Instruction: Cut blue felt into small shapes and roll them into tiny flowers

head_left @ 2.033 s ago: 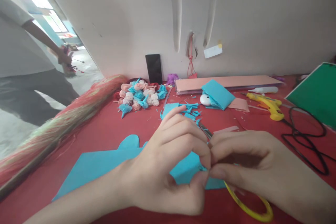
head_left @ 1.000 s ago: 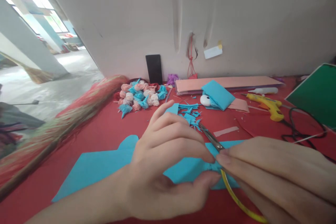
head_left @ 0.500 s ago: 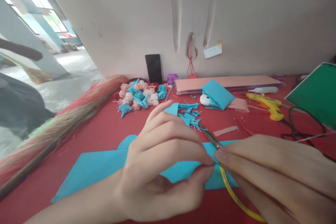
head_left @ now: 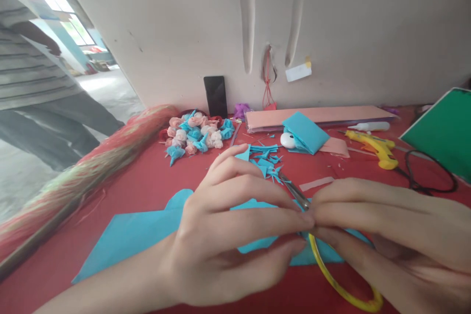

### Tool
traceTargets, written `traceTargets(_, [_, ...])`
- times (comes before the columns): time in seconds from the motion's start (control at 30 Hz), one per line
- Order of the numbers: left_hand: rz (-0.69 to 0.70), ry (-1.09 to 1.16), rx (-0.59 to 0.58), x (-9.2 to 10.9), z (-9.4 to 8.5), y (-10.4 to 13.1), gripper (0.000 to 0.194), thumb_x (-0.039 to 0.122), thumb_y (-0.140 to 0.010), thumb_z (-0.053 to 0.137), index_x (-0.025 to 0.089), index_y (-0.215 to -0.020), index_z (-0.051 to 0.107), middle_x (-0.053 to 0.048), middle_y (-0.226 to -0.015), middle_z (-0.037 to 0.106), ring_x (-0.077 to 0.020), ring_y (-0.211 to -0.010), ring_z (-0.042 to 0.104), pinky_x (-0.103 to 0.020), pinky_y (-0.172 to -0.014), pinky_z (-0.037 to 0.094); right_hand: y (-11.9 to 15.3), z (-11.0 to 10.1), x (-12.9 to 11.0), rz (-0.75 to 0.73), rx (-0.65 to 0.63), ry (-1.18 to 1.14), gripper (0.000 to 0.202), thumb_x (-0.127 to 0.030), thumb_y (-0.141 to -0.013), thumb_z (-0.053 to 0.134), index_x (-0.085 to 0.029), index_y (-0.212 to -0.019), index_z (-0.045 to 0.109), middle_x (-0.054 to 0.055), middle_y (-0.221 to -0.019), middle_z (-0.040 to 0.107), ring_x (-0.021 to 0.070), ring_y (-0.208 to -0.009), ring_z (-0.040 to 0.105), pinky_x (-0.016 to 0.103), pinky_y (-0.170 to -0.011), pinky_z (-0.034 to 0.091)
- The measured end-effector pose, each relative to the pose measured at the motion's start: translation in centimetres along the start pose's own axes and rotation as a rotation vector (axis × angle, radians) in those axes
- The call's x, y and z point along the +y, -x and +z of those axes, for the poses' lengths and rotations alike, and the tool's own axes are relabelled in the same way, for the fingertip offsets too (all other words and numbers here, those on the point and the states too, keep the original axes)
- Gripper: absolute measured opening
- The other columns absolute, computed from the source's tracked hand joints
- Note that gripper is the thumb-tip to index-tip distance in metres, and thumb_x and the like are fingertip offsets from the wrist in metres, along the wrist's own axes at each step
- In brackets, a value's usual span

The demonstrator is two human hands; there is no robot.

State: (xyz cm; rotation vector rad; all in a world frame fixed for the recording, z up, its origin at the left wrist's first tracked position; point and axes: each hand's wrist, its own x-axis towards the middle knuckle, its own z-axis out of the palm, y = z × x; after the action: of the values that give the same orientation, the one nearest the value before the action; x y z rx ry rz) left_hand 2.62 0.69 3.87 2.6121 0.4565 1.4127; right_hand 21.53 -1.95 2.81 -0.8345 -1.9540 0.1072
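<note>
My left hand [head_left: 239, 230] reaches in from the left with thumb and fingers pinched together. Its fingertips meet those of my right hand [head_left: 386, 240], which is also closed in a pinch. Whatever lies between them is too small and covered to name. Right below the fingertips are scissors with a yellow handle [head_left: 327, 277], their blades pointing up toward blue paper scraps [head_left: 267, 162]. Under both hands lies a blue paper sheet [head_left: 128, 235], partly hidden by my left hand.
Pink, blue and white paper roses [head_left: 198, 132] are heaped at the back beside a black phone [head_left: 216, 95]. A yellow glue gun [head_left: 375, 147] lies at right, near a green board [head_left: 441, 132]. A straw bundle [head_left: 91, 171] edges the left side. A person [head_left: 40, 78] stands beyond it.
My hands have come closer together, their fingertips now touching. My right hand has turned, showing more of the yellow scissor handle. The person at left has stepped further into view.
</note>
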Motion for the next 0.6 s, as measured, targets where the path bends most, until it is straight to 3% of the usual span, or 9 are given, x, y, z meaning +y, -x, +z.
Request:
traceTargets(0.1, [-0.024, 0.003, -0.004, 0.05, 0.03, 0.32, 0.013, 0.007, -0.07, 0.066, 0.013, -0.082, 0.066, -0.003, -0.079, 0.071, -0.0117, -0.073, 0.063, -0.028, -0.071, 0.053, -0.14, -0.22, 0.13, 0.02, -0.064, -0.029, 0.013, -0.012, -0.073, 0.064, -0.024, -0.076, 0.063, -0.005, -0.075, 0.071, 0.0103, -0.069, 0.067, 0.014, -0.06, 0.054])
traceTargets(0.43, [-0.005, 0.029, -0.009, -0.09, -0.34, -0.04, 0.019, 0.0, -0.067, 0.063, 0.011, -0.083, 0.066, -0.005, -0.076, 0.071, -0.0148, -0.072, 0.064, -0.03, -0.069, 0.053, -0.08, 0.62, 0.39, 0.161, -0.045, -0.216, 0.014, -0.016, -0.077, 0.061, -0.03, -0.076, 0.062, -0.006, -0.071, 0.068, 0.0115, -0.064, 0.064, 0.017, -0.051, 0.052])
traceTargets(0.6, [-0.01, 0.044, 0.003, -0.08, -0.14, 0.02, 0.017, 0.001, -0.067, 0.065, 0.01, -0.081, 0.066, -0.005, -0.073, 0.069, -0.0144, -0.069, 0.063, -0.029, -0.069, 0.052, -0.11, 0.63, 0.49, 0.17, -0.063, -0.263, 0.015, -0.015, -0.076, 0.063, -0.03, -0.077, 0.062, -0.008, -0.07, 0.067, 0.0086, -0.064, 0.063, 0.013, -0.051, 0.05])
